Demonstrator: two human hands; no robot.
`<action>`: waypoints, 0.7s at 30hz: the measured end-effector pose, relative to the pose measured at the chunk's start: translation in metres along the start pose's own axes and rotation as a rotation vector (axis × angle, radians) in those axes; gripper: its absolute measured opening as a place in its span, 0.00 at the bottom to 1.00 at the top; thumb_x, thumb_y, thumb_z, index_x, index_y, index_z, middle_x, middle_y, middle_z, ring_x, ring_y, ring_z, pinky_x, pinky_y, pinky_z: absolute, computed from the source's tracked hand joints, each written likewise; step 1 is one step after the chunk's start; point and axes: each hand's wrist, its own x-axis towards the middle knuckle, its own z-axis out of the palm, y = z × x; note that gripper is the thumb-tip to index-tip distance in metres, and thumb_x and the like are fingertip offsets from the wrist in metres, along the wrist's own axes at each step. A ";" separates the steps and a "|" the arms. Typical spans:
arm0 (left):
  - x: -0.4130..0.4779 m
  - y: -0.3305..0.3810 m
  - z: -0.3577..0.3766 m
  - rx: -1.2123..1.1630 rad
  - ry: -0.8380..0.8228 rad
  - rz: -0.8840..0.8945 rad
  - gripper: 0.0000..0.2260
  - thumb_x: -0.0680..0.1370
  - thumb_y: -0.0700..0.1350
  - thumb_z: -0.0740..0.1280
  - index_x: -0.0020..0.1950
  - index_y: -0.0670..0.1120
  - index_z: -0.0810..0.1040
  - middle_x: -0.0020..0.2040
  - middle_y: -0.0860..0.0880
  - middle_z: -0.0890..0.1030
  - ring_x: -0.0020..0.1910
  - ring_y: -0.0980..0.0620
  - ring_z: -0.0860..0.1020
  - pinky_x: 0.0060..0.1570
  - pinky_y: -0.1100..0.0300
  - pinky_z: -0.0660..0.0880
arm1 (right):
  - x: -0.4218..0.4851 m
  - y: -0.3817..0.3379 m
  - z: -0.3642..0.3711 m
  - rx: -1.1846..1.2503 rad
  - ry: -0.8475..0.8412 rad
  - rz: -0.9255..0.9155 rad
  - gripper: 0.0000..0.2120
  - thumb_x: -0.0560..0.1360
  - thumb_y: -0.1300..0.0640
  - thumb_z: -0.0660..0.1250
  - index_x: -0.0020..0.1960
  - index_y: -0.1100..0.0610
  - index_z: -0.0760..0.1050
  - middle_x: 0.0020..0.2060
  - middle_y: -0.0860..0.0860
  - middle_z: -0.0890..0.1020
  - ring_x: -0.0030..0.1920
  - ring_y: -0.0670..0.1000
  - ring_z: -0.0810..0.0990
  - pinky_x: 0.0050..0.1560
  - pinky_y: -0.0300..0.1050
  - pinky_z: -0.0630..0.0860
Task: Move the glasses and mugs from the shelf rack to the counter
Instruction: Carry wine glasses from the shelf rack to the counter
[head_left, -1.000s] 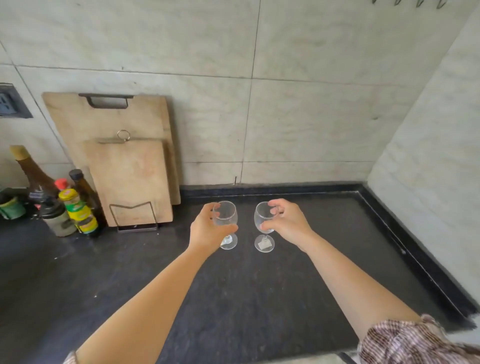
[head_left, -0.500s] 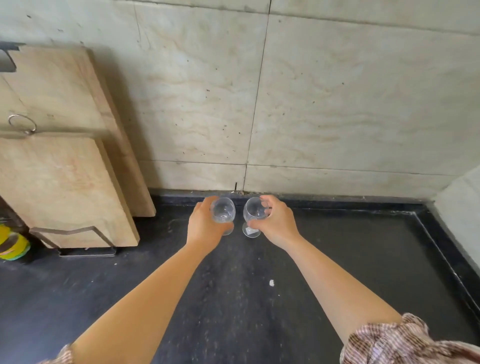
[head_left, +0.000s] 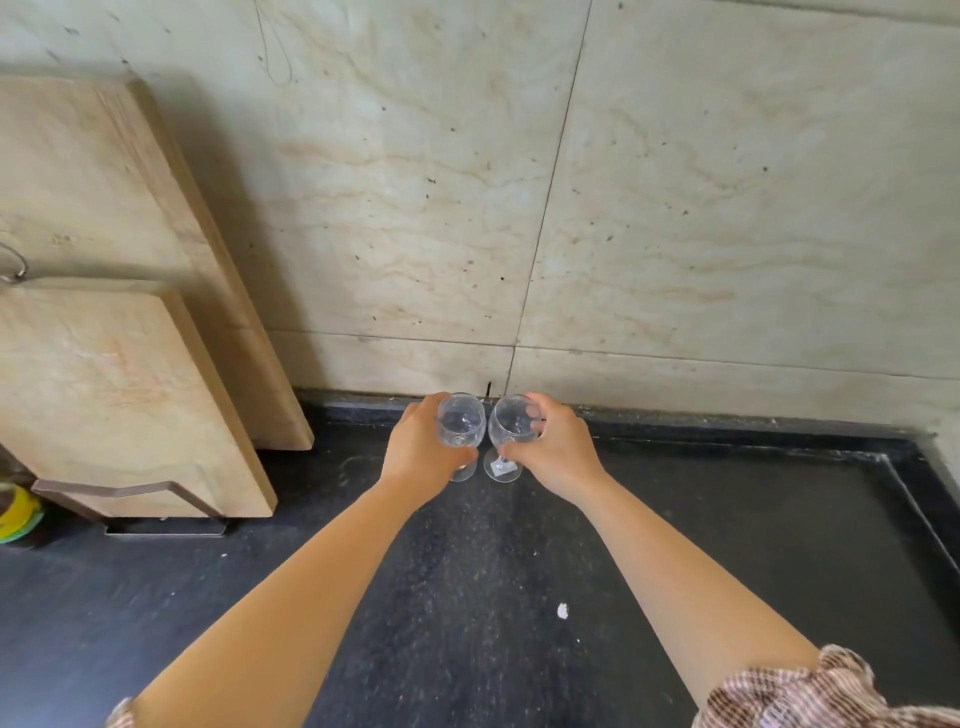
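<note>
Your left hand (head_left: 423, 449) grips left wine glass (head_left: 461, 428), right hand (head_left: 558, 452) right wine glass (head_left: 511, 428), far on table (head_left: 727, 545); bowls nearly touching, careless release risks clink, tip.

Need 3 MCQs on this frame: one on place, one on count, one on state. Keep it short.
1. Where are the two wine glasses?
A. Near the back wall, on the counter
B. On the cutting boards
C. At the counter's front edge

2. How many cutting boards lean against the wall?
A. One
B. Two
C. Four

3. What is the state of the glasses?
A. Lying on their sides
B. Upside down
C. Upright, each held by a hand

Answers:
1 A: they stand by the wall on the dark counter.
2 B: a smaller board is in front of a larger one.
3 C: the left hand and right hand wrap the bowls.
</note>
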 end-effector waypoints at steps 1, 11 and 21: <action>0.001 0.000 0.001 0.003 -0.001 0.004 0.25 0.66 0.40 0.74 0.62 0.50 0.75 0.55 0.51 0.78 0.55 0.49 0.76 0.49 0.56 0.75 | 0.000 0.000 0.000 0.002 0.001 0.002 0.35 0.67 0.59 0.77 0.71 0.54 0.68 0.65 0.52 0.76 0.63 0.52 0.75 0.56 0.42 0.72; -0.012 -0.010 -0.010 0.099 -0.060 -0.065 0.42 0.68 0.47 0.76 0.76 0.51 0.57 0.74 0.46 0.63 0.64 0.46 0.72 0.50 0.63 0.66 | -0.016 -0.006 0.006 -0.003 0.149 0.014 0.35 0.66 0.58 0.77 0.70 0.56 0.66 0.65 0.52 0.72 0.67 0.54 0.70 0.57 0.41 0.66; -0.130 -0.024 -0.143 0.202 0.189 -0.059 0.22 0.75 0.43 0.66 0.69 0.49 0.67 0.69 0.47 0.67 0.55 0.47 0.75 0.50 0.60 0.72 | -0.094 -0.110 0.069 -0.169 0.044 -0.396 0.23 0.75 0.52 0.67 0.67 0.56 0.68 0.61 0.52 0.73 0.62 0.51 0.72 0.56 0.43 0.69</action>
